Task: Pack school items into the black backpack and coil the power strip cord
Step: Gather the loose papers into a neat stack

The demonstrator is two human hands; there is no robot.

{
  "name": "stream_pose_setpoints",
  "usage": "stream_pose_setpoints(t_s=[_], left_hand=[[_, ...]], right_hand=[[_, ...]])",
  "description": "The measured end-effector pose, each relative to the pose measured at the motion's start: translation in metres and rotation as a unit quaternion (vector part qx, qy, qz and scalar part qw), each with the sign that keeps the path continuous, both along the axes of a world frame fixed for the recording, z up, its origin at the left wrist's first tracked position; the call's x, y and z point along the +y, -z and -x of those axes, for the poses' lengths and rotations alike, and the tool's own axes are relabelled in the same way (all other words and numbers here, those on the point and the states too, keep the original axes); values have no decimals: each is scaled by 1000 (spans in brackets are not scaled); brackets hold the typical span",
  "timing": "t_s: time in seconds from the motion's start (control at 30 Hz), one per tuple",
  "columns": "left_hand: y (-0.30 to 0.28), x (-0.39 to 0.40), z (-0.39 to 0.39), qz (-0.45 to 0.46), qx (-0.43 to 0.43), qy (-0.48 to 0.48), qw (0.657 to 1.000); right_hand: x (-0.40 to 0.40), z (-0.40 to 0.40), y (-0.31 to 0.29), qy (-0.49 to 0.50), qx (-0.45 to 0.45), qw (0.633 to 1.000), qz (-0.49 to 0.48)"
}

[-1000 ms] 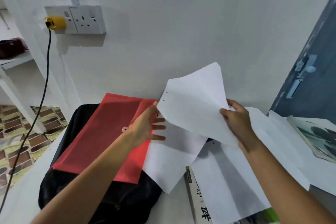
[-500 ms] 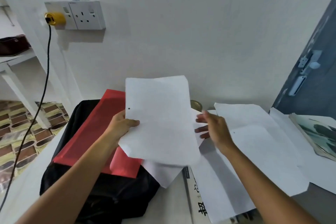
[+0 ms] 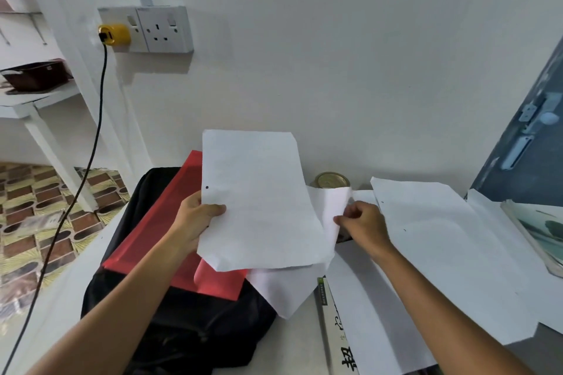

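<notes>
The black backpack (image 3: 170, 329) lies on the white table at the left, with a red folder (image 3: 158, 237) resting on top of it. My left hand (image 3: 195, 219) holds a white sheet of paper (image 3: 259, 201) upright by its left edge, above the folder. My right hand (image 3: 362, 222) pinches the curled edge of a second white sheet (image 3: 330, 210) just behind the first one. Another sheet (image 3: 283, 292) lies under them, overlapping the backpack. A black cord (image 3: 91, 143) hangs from a yellow plug (image 3: 113, 34) in the wall socket.
More white sheets (image 3: 432, 253) cover the table at the right, over a book with black characters (image 3: 338, 344). A round gold tin (image 3: 331, 181) stands by the wall. A picture book (image 3: 539, 231) lies at the far right. A shelf with a dark box (image 3: 36, 76) is at the left.
My left hand took the white sheet from my right hand and now holds it upright over the folder. My right hand moved in and pinched the edge of a second sheet.
</notes>
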State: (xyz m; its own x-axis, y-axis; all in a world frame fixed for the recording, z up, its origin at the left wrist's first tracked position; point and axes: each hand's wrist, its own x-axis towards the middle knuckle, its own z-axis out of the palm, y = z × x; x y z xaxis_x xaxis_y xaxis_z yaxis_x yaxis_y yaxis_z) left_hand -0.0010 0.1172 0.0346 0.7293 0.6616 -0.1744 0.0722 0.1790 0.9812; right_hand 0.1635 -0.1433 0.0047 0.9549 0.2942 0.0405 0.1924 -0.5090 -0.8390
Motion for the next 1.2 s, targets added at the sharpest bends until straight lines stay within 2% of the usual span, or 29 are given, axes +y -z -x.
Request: stream_pose_setpoints(t_s=[0.13,0.3,0.4,0.47,0.57,0.67,0.77,0.87,0.97,1.07,1.2], left_hand=[[5,0,0,16,-1,-7,1000],[9,2,0,34,1,-15,999],[10,5,0,38,-2,-17,999],[13,8,-1,19,5,-20,1000],[18,12,-5,-56,37,-24,997],[21,11,-8,-164,37,-8,986],[23,7,-15,-334,68,3,940],[26,-1,-24,-388,93,47,916],[25,-10,-32,-343,86,87,931],[23,-18,-38,-254,76,114,958],[11,-37,-40,-109,-6,109,988]], right_hand=[[25,13,8,-64,101,992,-47],[41,11,16,-78,107,991,-20],[39,6,7,-29,111,993,-21],[38,-2,-2,38,105,991,-78],[27,-24,-21,134,75,972,-177],[9,-43,-44,161,50,954,-249],[-8,-53,-80,165,10,932,-323],[-22,-48,-120,152,-20,909,-388],[-28,-39,-143,109,30,875,-471],[-23,-31,-149,54,165,830,-530],[-15,-30,-126,-8,306,820,-483]])
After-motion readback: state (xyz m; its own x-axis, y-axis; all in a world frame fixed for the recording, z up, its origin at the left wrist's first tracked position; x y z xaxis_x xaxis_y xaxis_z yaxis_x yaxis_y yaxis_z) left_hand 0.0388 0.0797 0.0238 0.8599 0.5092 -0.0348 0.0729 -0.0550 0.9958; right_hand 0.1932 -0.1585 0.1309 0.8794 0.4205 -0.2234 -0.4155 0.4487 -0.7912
